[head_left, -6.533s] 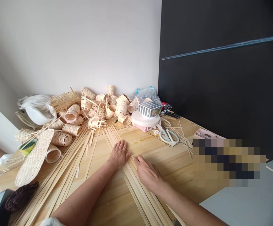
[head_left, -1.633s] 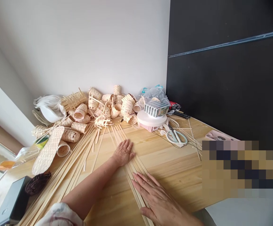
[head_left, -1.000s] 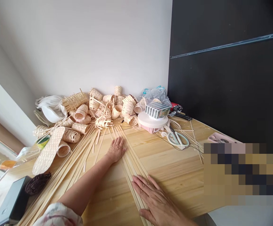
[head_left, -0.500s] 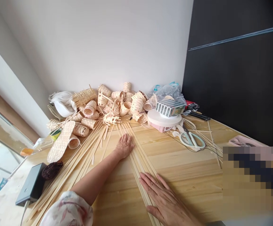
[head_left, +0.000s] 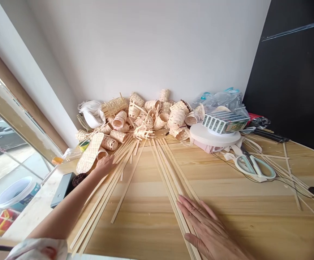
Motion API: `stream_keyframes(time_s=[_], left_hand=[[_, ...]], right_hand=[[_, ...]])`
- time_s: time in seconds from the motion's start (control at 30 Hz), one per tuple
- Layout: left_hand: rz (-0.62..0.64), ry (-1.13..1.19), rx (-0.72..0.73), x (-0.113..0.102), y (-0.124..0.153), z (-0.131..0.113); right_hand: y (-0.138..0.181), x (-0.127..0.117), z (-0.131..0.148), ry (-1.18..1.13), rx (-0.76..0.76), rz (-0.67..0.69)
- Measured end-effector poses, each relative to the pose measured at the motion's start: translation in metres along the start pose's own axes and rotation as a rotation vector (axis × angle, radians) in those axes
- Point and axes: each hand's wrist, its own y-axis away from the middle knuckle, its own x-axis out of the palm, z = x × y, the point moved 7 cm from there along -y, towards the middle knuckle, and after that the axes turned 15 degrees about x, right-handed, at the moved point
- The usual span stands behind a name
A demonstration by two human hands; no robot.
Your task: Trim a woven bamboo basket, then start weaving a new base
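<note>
My right hand (head_left: 204,224) lies flat with fingers stretched over a bundle of pale bamboo strips (head_left: 170,173), which runs from the pile at the back towards me. Further left, my left hand (head_left: 104,165) reaches over the outer edge of a second spread of strips (head_left: 106,196), its fingers loosely extended, with nothing visibly gripped. Just beyond its fingertips lies a small woven tube (head_left: 102,153), beside a flat sole-shaped woven piece (head_left: 91,153). A single loose strip (head_left: 125,187) lies on the wooden table (head_left: 146,216) between the two spreads.
Several woven bamboo tubes (head_left: 177,117) are heaped against the wall. At right stand a white round turntable (head_left: 197,134) with a box (head_left: 224,122) on it, and scissors (head_left: 254,168). A dark box (head_left: 63,189) and dark yarn (head_left: 78,178) sit at left, near buckets (head_left: 18,193).
My left hand has moved left from the middle strips to the left spread by the woven tubes. My right hand stays flat on the strips. The view has turned left.
</note>
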Motion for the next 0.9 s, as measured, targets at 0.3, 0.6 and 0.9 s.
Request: stream_keyframes(time_s=[0.3,0.6,0.9], left_hand=[[-0.039,0.095,-0.125,0.04,0.042,0.045],[-0.094,0.356,-0.124,0.035,0.031,0.066],[-0.218,0.602,-0.203,0.015,0.042,0.068]], right_hand=[[-0.003,-0.017,-0.002,0.029,0.0,-0.023],[0.0,-0.008,-0.008,-0.054,0.046,0.016],[0.011,0.005,-0.022,-0.147,0.105,0.099]])
